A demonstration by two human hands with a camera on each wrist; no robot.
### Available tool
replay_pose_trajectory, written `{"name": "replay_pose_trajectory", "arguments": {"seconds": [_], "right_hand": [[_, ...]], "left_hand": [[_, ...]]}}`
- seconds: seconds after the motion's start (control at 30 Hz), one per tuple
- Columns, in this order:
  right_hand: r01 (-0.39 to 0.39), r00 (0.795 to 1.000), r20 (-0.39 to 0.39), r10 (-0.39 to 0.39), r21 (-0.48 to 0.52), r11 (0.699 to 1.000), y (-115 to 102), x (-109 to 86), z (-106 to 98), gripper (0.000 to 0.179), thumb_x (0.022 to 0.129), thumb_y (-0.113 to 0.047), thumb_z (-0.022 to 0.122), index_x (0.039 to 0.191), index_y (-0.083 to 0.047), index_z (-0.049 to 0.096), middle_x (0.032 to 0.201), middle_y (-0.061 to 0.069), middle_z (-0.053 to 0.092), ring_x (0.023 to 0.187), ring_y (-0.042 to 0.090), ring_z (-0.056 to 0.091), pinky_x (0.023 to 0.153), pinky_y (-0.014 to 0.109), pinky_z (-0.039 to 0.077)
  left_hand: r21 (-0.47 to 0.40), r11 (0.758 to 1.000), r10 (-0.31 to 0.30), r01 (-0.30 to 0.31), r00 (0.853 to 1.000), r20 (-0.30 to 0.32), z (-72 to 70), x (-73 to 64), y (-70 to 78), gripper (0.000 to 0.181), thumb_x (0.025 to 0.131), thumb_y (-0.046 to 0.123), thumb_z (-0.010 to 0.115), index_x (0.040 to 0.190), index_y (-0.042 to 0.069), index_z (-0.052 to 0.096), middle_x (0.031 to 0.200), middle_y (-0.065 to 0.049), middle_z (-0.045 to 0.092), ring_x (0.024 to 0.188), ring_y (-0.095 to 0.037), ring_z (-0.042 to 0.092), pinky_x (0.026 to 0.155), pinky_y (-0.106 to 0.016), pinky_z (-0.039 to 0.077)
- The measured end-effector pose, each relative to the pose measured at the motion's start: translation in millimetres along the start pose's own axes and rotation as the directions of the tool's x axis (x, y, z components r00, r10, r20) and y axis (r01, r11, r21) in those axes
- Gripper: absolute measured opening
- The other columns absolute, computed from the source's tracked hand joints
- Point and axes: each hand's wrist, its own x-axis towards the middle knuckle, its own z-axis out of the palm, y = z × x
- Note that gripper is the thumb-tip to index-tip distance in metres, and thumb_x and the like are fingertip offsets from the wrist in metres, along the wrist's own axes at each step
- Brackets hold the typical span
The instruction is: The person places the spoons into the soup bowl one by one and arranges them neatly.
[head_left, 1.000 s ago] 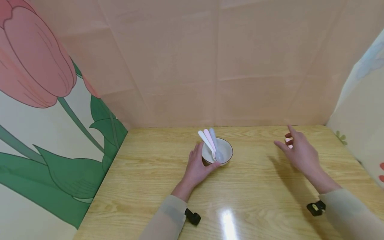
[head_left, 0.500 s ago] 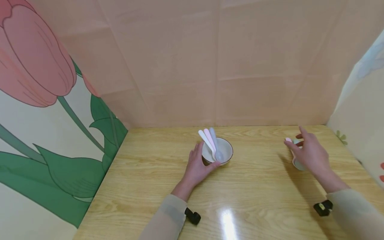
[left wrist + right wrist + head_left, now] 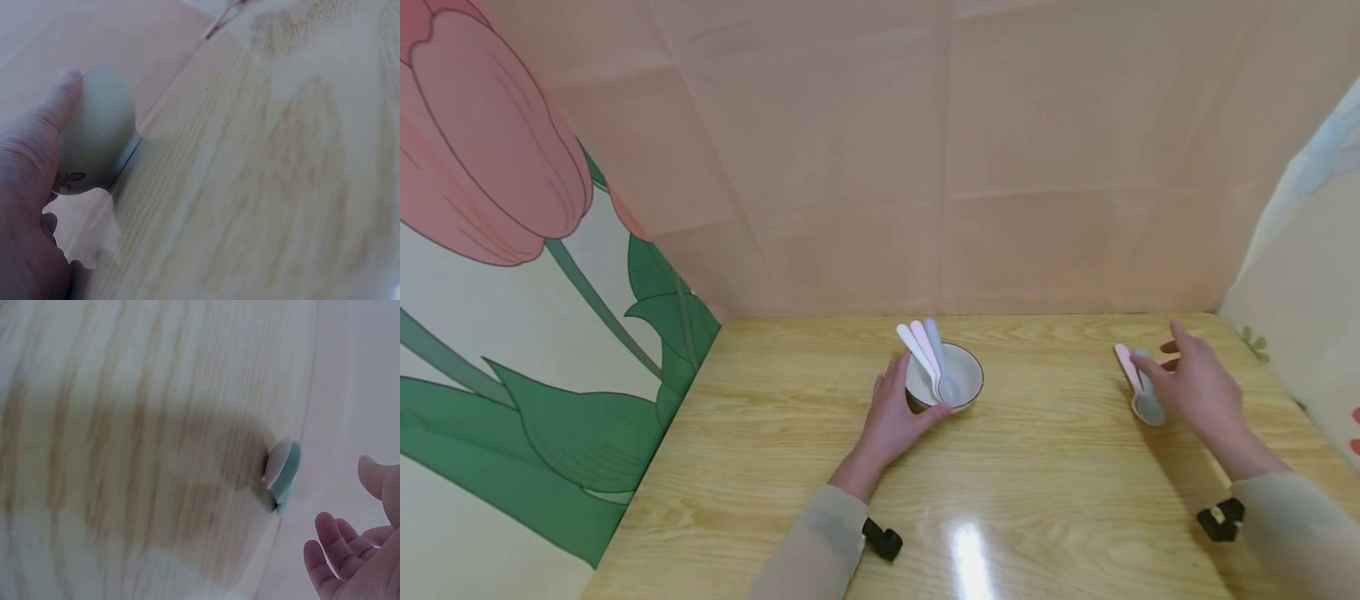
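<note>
My left hand (image 3: 895,417) grips a small white bowl (image 3: 967,375) with a dark rim, thumb on the near side and fingers along its left; the bowl's outer wall (image 3: 103,125) appears in the left wrist view. Three spoons lean in the bowl: a white spoon (image 3: 913,342), a pink spoon (image 3: 925,340) and a grey-blue spoon (image 3: 934,337). Farther right, a pink spoon (image 3: 1126,364) and a pale green spoon (image 3: 1150,410) lie on the table, their bowls stacked. Just right of them my right hand (image 3: 1202,387) hovers, fingers loosely bent and holding nothing.
The wood-grain table (image 3: 1037,483) meets a plain pinkish backdrop (image 3: 940,167) along its far edge. A tulip-patterned panel (image 3: 565,375) borders the left side and a pale panel (image 3: 1300,317) the right. Each sleeve carries a small black device (image 3: 882,540).
My right hand has moved right, away from the pink and green spoons, which it had been covering and which now lie exposed on the table. The left hand and bowl stay put.
</note>
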Motion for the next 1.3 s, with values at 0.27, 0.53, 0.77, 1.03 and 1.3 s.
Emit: {"name": "replay_pose_trajectory", "arguments": {"seconds": [0.27, 0.53, 0.77, 1.03, 1.3], "right_hand": [[-0.02, 0.999, 0.027, 0.021, -0.013, 1.0, 14.5, 3.2, 1.1, 0.1, 0.113, -0.052, 0.056, 0.171, 0.01, 0.004, 0.147, 0.042, 0.05, 0.119, 0.06, 0.062, 0.076, 0.067, 0.053], [-0.011, 0.999, 0.05, 0.012, -0.006, 1.0, 24.2, 4.7, 5.5, 0.099, 0.113, -0.05, 0.057, 0.169, 0.014, 0.004, 0.143, 0.045, 0.052, 0.118, 0.062, 0.061, 0.079, 0.068, 0.054], [0.003, 0.998, 0.065, -0.003, -0.003, 1.0, 33.4, 6.7, 11.3, 0.098, 0.114, -0.049, 0.057, 0.168, 0.015, 0.006, 0.141, 0.045, 0.054, 0.114, 0.063, 0.062, 0.079, 0.068, 0.053], [-0.001, 0.997, 0.079, 0.002, -0.015, 1.0, 40.1, 9.3, 15.9, 0.098, 0.113, -0.048, 0.058, 0.167, 0.017, 0.007, 0.138, 0.042, 0.058, 0.112, 0.06, 0.063, 0.078, 0.066, 0.053], [-0.019, 0.993, 0.115, 0.022, -0.03, 0.999, 39.0, 10.3, 15.5, 0.098, 0.114, -0.048, 0.057, 0.165, 0.02, 0.008, 0.133, 0.041, 0.062, 0.104, 0.053, 0.065, 0.067, 0.043, 0.049]], "left_hand": [[0.01, 1.0, 0.014, -0.014, 1.0, 0.0, 0.5, 1.1, -0.9, 0.114, 0.091, 0.064, 0.085, 0.176, 0.022, 0.022, 0.179, -0.008, 0.031, 0.167, -0.027, 0.022, 0.136, -0.053, 0.009], [0.0, 1.0, 0.018, -0.018, 1.0, -0.001, -0.7, 0.5, 0.8, 0.113, 0.092, 0.061, 0.086, 0.176, 0.022, 0.022, 0.179, -0.01, 0.03, 0.166, -0.029, 0.023, 0.135, -0.055, 0.01], [-0.012, 1.0, 0.021, -0.021, 1.0, -0.012, 0.4, 0.3, 0.5, 0.112, 0.091, 0.061, 0.087, 0.176, 0.023, 0.024, 0.178, -0.012, 0.032, 0.162, -0.033, 0.033, 0.135, -0.056, 0.011], [-0.012, 1.0, 0.014, -0.014, 1.0, -0.014, 1.2, -0.3, -0.2, 0.112, 0.09, 0.063, 0.087, 0.175, 0.024, 0.025, 0.178, -0.008, 0.032, 0.161, -0.033, 0.033, 0.135, -0.054, 0.013], [-0.016, 1.0, 0.003, -0.003, 1.0, -0.007, 1.5, 0.4, -0.4, 0.112, 0.091, 0.064, 0.085, 0.176, 0.025, 0.024, 0.178, -0.01, 0.032, 0.167, -0.038, 0.019, 0.135, -0.056, 0.012]]}}
